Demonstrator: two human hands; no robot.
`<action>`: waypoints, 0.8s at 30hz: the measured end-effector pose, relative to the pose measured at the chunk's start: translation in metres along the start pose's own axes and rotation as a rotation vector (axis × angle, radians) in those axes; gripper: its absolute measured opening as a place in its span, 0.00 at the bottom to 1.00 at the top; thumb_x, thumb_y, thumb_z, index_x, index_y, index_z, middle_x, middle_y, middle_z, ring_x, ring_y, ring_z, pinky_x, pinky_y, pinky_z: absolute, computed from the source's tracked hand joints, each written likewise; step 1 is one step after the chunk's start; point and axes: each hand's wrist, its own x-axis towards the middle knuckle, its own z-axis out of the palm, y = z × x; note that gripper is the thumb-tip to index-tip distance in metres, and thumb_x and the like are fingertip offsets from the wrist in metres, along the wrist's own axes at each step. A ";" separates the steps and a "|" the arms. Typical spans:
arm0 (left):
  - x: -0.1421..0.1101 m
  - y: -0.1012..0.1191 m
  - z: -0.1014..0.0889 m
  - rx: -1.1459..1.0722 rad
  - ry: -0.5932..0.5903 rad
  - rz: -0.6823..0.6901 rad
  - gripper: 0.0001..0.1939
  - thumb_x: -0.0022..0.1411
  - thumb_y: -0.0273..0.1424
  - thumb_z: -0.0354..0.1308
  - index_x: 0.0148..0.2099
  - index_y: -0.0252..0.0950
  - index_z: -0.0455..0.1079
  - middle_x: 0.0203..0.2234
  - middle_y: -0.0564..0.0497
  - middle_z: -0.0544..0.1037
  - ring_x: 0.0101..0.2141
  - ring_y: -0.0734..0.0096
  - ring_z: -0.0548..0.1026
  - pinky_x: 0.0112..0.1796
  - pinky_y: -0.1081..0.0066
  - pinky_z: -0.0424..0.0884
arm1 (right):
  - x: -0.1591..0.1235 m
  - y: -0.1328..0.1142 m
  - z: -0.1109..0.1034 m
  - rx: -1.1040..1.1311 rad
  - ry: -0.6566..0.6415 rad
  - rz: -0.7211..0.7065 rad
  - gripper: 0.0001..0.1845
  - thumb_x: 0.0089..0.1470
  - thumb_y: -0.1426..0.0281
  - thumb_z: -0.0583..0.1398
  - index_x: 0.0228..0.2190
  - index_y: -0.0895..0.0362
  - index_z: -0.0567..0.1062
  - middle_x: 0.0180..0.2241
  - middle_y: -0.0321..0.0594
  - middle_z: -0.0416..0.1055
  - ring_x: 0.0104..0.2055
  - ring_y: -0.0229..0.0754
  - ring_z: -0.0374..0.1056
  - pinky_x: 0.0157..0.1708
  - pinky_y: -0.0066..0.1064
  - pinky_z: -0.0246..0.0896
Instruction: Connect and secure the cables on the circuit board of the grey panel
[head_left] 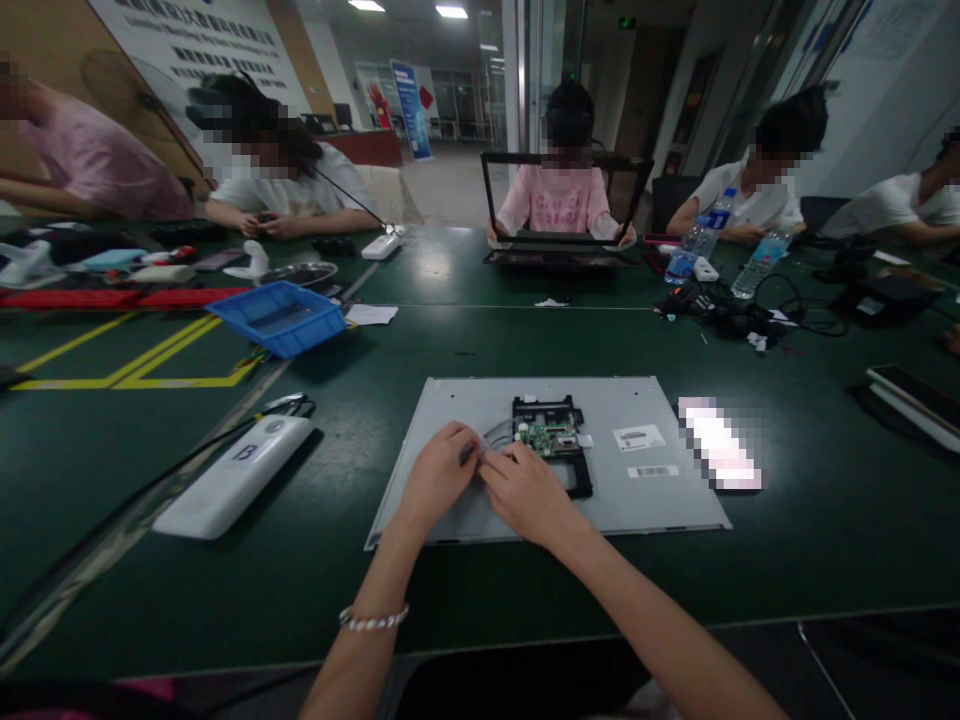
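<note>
Working with bare hands at a green desk [262, 590], over a grey panel [615, 400] lying flat near the front edge. Pinching grey wires [501, 436] between the fingers of the left hand [442, 465], left of the panel's middle; showing a small dark piece [468, 452] at the same fingers, too blurred to name. Wearing a beaded bracelet [375, 620] on that wrist. Meeting the left fingertips there with the right hand [529, 490], with bent fingers; cannot tell between gripping the wires and only touching. Just beyond the right hand, at the other end of those wires, seated in a black frame [583, 478] on the panel: a green circuit board [551, 440]. Farther right on the panel: two white labels [639, 438], one above the other. Just beside the panel's right edge: a phone [720, 445], lit and pixelated. Well to the left: a white power bank [236, 480] marked B, beside a black cable [180, 465]. Farther back: a blue basket [300, 335] near white paper [373, 315], and, over to the right, upright plastic bottles [765, 258] near tangled dark cords [739, 315]. Across the desk: a person in a pink shirt [559, 200], holding up a large screen surround [487, 190].
</note>
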 end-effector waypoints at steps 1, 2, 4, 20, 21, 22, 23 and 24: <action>0.000 0.000 0.000 0.000 0.006 -0.001 0.06 0.57 0.23 0.50 0.33 0.37 0.66 0.33 0.50 0.69 0.34 0.66 0.71 0.39 0.68 0.68 | 0.000 0.000 0.000 -0.002 0.000 -0.005 0.12 0.58 0.75 0.52 0.42 0.60 0.70 0.43 0.45 0.68 0.44 0.45 0.57 0.44 0.37 0.60; 0.000 0.001 0.000 -0.002 0.011 -0.002 0.06 0.57 0.24 0.49 0.33 0.37 0.66 0.33 0.49 0.70 0.35 0.66 0.71 0.39 0.67 0.68 | 0.001 0.000 0.001 -0.007 -0.002 -0.009 0.12 0.58 0.75 0.52 0.42 0.60 0.70 0.43 0.45 0.68 0.44 0.45 0.57 0.44 0.37 0.60; 0.001 0.001 0.000 -0.008 0.016 -0.002 0.06 0.58 0.24 0.48 0.33 0.37 0.66 0.34 0.49 0.70 0.35 0.66 0.71 0.39 0.67 0.68 | 0.001 0.001 0.004 -0.022 -0.003 -0.011 0.12 0.58 0.75 0.51 0.42 0.60 0.70 0.43 0.45 0.68 0.43 0.45 0.57 0.43 0.37 0.60; 0.000 -0.005 0.004 -0.040 -0.006 -0.021 0.08 0.54 0.22 0.51 0.35 0.37 0.67 0.34 0.50 0.71 0.35 0.66 0.72 0.40 0.66 0.68 | 0.005 0.001 0.007 -0.039 -0.018 -0.022 0.08 0.56 0.76 0.53 0.35 0.60 0.72 0.37 0.46 0.70 0.43 0.46 0.57 0.38 0.37 0.57; 0.000 -0.005 0.004 -0.049 0.000 -0.020 0.08 0.54 0.22 0.51 0.35 0.37 0.67 0.34 0.50 0.72 0.36 0.66 0.72 0.40 0.67 0.68 | 0.004 0.001 0.006 -0.036 -0.020 -0.020 0.08 0.56 0.76 0.53 0.35 0.60 0.72 0.37 0.46 0.70 0.43 0.46 0.57 0.38 0.37 0.57; 0.000 -0.005 0.003 -0.057 0.005 -0.017 0.08 0.54 0.22 0.51 0.35 0.37 0.67 0.34 0.50 0.72 0.36 0.66 0.72 0.40 0.67 0.68 | 0.004 0.000 0.006 -0.035 -0.023 -0.018 0.07 0.55 0.76 0.54 0.34 0.60 0.72 0.37 0.46 0.70 0.42 0.46 0.56 0.38 0.37 0.57; 0.000 -0.005 0.003 -0.063 0.009 -0.013 0.08 0.54 0.22 0.51 0.35 0.37 0.67 0.34 0.50 0.71 0.36 0.66 0.72 0.40 0.67 0.68 | 0.003 0.000 0.005 -0.034 -0.027 -0.016 0.07 0.55 0.76 0.54 0.34 0.60 0.72 0.37 0.46 0.70 0.42 0.46 0.56 0.38 0.37 0.57; 0.000 -0.005 0.003 -0.068 0.010 -0.009 0.08 0.54 0.22 0.50 0.35 0.37 0.67 0.34 0.50 0.71 0.36 0.67 0.72 0.40 0.67 0.68 | 0.003 0.000 0.005 -0.032 -0.030 -0.014 0.07 0.55 0.75 0.54 0.34 0.60 0.72 0.37 0.46 0.70 0.42 0.46 0.56 0.38 0.37 0.57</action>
